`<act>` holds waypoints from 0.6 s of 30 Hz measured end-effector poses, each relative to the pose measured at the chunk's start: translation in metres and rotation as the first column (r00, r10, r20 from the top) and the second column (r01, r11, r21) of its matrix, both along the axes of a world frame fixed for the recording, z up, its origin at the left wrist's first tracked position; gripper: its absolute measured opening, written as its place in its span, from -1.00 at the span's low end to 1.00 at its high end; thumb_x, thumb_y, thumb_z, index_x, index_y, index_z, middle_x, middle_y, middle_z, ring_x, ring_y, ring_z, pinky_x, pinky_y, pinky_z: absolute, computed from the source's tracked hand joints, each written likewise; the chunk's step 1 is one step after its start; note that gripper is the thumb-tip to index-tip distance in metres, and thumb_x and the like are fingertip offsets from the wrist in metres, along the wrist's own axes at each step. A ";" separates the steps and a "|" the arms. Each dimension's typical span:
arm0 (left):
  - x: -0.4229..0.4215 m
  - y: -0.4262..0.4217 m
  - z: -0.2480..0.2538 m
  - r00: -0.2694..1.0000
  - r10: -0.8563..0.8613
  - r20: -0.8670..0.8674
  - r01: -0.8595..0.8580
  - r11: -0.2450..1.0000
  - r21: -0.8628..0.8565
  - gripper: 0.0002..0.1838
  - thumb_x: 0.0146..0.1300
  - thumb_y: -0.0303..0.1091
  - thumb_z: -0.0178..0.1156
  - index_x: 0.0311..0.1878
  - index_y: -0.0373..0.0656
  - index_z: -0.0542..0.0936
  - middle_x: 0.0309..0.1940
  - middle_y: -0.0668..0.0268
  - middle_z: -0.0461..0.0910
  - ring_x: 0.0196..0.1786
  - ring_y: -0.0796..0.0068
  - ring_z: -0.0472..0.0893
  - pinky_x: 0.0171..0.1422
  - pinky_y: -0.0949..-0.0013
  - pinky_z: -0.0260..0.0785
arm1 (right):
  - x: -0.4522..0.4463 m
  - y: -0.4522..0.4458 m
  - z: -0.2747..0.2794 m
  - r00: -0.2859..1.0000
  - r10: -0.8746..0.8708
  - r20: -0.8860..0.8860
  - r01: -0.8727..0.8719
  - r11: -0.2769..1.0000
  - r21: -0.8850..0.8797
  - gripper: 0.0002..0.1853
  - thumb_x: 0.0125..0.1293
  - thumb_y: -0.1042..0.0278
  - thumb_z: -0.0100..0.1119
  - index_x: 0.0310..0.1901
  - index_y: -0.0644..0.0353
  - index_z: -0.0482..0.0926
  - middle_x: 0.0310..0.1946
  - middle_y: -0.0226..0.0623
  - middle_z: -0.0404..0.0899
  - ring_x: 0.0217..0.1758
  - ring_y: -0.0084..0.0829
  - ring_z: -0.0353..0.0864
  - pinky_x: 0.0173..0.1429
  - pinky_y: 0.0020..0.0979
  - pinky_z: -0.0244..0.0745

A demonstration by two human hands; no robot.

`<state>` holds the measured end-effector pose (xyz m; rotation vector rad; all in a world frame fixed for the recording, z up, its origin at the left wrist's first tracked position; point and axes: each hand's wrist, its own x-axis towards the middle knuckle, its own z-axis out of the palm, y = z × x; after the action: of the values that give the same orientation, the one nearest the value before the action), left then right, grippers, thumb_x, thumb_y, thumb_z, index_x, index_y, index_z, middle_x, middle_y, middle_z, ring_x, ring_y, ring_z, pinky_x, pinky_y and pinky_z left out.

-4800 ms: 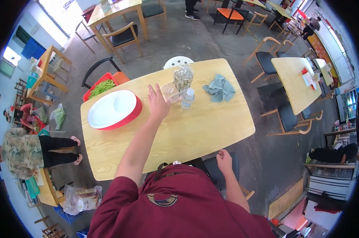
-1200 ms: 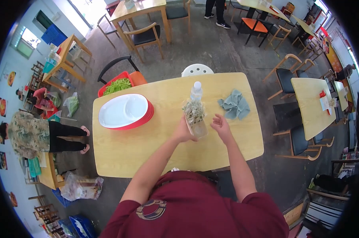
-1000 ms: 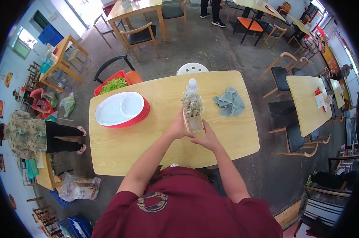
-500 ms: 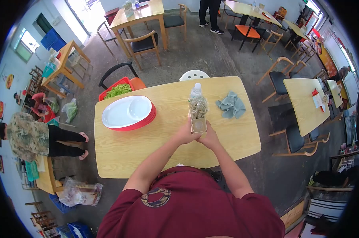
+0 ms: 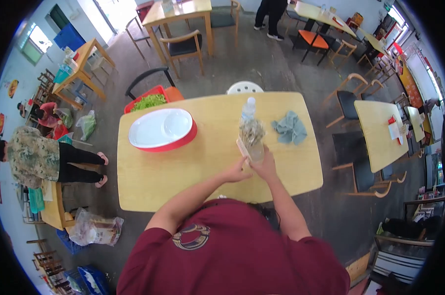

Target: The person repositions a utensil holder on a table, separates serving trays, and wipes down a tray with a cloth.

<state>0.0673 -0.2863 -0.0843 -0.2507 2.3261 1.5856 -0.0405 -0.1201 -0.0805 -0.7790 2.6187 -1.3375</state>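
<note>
A clear vase of dried flowers (image 5: 253, 132) is held tilted above the wooden table (image 5: 212, 182). My right hand (image 5: 266, 166) grips the vase low on its right side. My left hand (image 5: 237, 172) is closed at the lower end of a pale flat strip (image 5: 242, 148) along the vase's left side. Whether the strip is a separate piece or part of the vase I cannot tell. Just beyond the flowers stands a clear plastic bottle (image 5: 248, 109) with a white cap. A crumpled grey-blue cloth (image 5: 290, 128) lies to the right.
Stacked oval white dishes with red sides (image 5: 161, 130) sit at the table's left. Behind them, a red basket of green vegetables (image 5: 149, 102) rests on a chair. A white stool (image 5: 245, 87) stands past the far edge. A person in a camouflage top (image 5: 34, 155) stands left.
The vase has turned and shifted slightly right. My left hand has slid off its front to the pale strip, while my right hand has moved up its right side. The view shifted a little.
</note>
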 end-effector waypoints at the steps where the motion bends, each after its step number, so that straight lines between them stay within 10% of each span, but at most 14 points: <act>1: 0.006 0.002 -0.003 0.999 -0.037 0.033 0.038 0.999 -0.037 0.04 0.28 0.07 0.43 0.63 -0.29 0.15 0.42 -0.18 0.47 0.29 0.00 0.65 0.35 0.08 0.53 | -0.007 0.006 -0.004 1.000 0.018 -0.021 -0.018 1.000 -0.002 0.05 -0.05 0.10 0.63 0.48 0.23 0.31 0.10 0.13 0.61 0.21 0.19 0.59 0.27 0.05 0.52; 9: 0.031 -0.033 0.011 0.973 -0.117 0.200 0.149 0.976 -0.156 -0.19 0.40 0.03 0.34 0.53 -0.30 0.35 0.39 -0.15 0.50 0.31 0.00 0.63 0.36 0.09 0.52 | -0.062 0.035 0.001 0.994 0.073 0.078 -0.076 0.996 0.042 0.05 0.00 0.49 0.44 0.61 0.13 0.20 0.39 0.18 0.46 0.49 0.13 0.41 0.53 -0.09 0.37; 18: 0.094 -0.060 0.027 0.940 0.178 0.293 -0.187 0.982 0.004 -0.21 0.43 -0.01 0.32 0.52 -0.36 0.36 0.41 -0.18 0.48 0.39 0.00 0.57 0.40 0.10 0.49 | -0.109 0.028 -0.014 0.970 0.237 0.056 -0.242 0.966 0.094 0.00 0.04 0.69 0.25 0.61 0.01 0.21 0.47 0.14 0.40 0.58 0.12 0.33 0.60 -0.13 0.29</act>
<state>0.1610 -0.3460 -0.0568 -0.6638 2.0983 1.5456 -0.1490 -0.0918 -0.0941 -1.0005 2.4410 -1.1362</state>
